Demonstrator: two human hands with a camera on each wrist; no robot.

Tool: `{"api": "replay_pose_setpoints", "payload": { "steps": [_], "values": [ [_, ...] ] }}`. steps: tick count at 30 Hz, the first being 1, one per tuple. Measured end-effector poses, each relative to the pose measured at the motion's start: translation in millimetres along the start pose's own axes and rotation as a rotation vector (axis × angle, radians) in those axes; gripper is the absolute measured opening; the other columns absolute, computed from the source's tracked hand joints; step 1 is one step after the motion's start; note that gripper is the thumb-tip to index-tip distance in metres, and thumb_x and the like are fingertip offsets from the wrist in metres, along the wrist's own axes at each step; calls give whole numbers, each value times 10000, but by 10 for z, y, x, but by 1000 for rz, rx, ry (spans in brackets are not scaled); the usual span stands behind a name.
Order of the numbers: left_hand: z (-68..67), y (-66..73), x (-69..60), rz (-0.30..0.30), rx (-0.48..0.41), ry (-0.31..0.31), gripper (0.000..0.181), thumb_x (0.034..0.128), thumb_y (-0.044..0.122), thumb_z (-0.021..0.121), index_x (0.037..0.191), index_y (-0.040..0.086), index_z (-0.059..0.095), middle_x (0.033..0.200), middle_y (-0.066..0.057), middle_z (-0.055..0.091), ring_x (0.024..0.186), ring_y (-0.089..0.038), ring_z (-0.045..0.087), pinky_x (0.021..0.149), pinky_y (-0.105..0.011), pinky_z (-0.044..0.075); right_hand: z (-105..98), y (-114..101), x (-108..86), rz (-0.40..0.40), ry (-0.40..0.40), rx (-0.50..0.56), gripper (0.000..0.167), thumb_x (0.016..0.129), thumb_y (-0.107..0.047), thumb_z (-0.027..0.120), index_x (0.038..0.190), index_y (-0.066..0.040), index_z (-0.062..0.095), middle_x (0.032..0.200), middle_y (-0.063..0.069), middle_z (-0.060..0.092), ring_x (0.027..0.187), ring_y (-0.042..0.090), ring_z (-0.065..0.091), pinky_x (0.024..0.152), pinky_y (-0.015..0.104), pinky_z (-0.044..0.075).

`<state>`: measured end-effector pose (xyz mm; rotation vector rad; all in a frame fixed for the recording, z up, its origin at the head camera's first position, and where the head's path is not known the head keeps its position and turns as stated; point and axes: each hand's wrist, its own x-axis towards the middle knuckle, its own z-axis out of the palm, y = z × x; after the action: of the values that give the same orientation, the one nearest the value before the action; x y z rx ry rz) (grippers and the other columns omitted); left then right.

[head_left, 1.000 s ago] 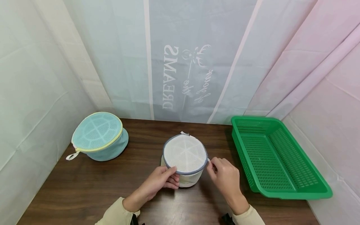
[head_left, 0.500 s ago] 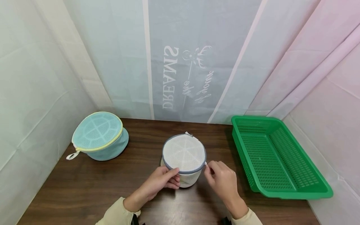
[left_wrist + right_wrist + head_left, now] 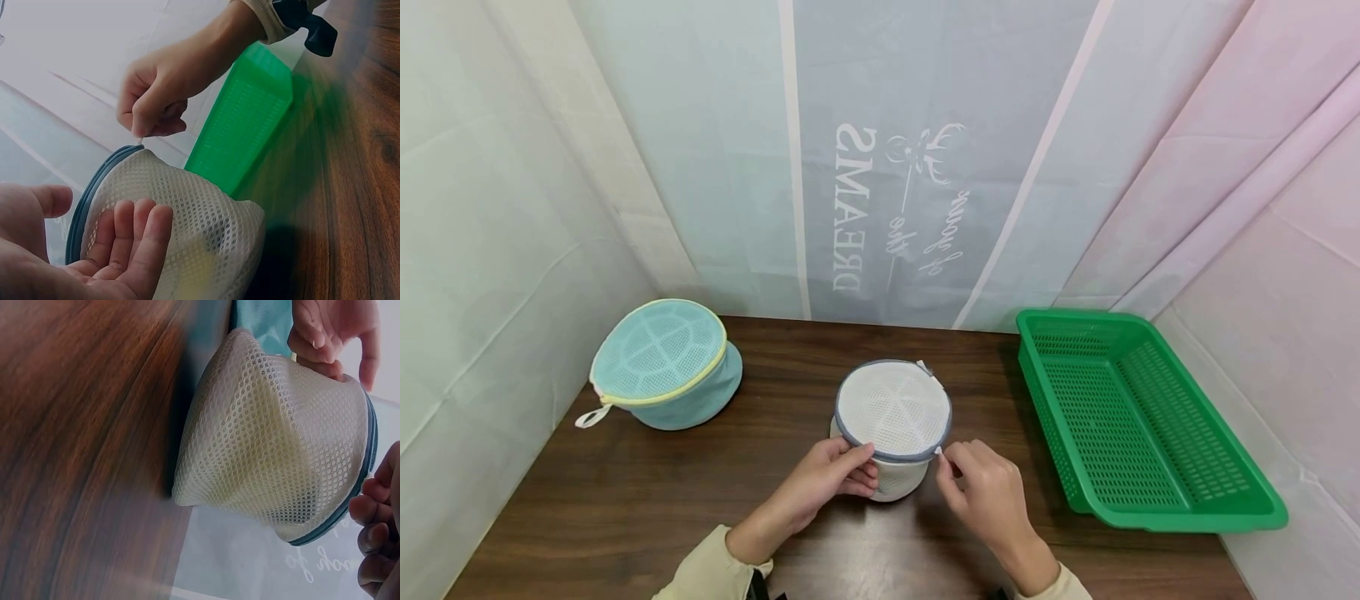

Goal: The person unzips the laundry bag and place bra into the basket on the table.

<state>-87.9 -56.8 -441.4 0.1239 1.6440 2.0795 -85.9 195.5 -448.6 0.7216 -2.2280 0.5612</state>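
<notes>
A white mesh laundry bag (image 3: pixel 893 408) with a blue-grey zipped rim stands upright on the table before me. My left hand (image 3: pixel 831 479) pinches its near left rim, thumb on top and fingers against the mesh side. At the rim's near right, my right hand (image 3: pixel 988 492) pinches the small white zipper pull (image 3: pixel 938 451). Through the mesh side (image 3: pixel 181 219) in the left wrist view, a yellowish patch and a dark patch show; what they are I cannot tell. The right wrist view shows the bag's side bulging, with a yellowish tint (image 3: pixel 250 437).
A light-blue mesh laundry bag (image 3: pixel 662 350) with a yellow rim and a white loop stands at the table's left. To the right sits a green plastic basket (image 3: pixel 1075 450). A printed cloth (image 3: pixel 880 83) hangs behind the brown wooden table (image 3: pixel 775 350).
My right hand has moved nearer to me and leftward with the zipper pull. The tag at the bag's back has shifted right. My left hand has stayed at the rim.
</notes>
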Motion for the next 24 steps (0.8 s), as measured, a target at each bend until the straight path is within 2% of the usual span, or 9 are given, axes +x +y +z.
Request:
{"api": "replay_pose_setpoints", "payload": {
  "steps": [11, 18, 24],
  "values": [
    [0, -4, -4, -3, 8, 5, 286, 1058, 193, 549, 1055, -91, 584, 875, -53, 655, 801, -131, 673, 790, -289, 609, 13, -66, -2, -28, 15, 28, 196, 874, -151, 565, 686, -202, 538, 618, -108, 432, 541, 15, 399, 429, 145, 334],
    [13, -12, -4, -17, -11, -41, 405, 1096, 255, 475, 993, -107, 623, 828, -58, 662, 774, -149, 681, 775, -320, 622, 39, -91, 12, -51, 38, 41, 190, 885, -153, 563, 701, -196, 552, 624, -97, 452, 551, 18, 406, 434, 154, 343],
    [34, -13, -3, -23, -27, -59, 460, 1103, 284, 453, 1009, -129, 633, 813, -53, 672, 741, -155, 687, 755, -326, 624, 55, -113, 19, -61, 31, 52, 206, 925, -173, 541, 723, -185, 582, 620, -84, 474, 555, 18, 410, 440, 148, 345]
  ]
}}
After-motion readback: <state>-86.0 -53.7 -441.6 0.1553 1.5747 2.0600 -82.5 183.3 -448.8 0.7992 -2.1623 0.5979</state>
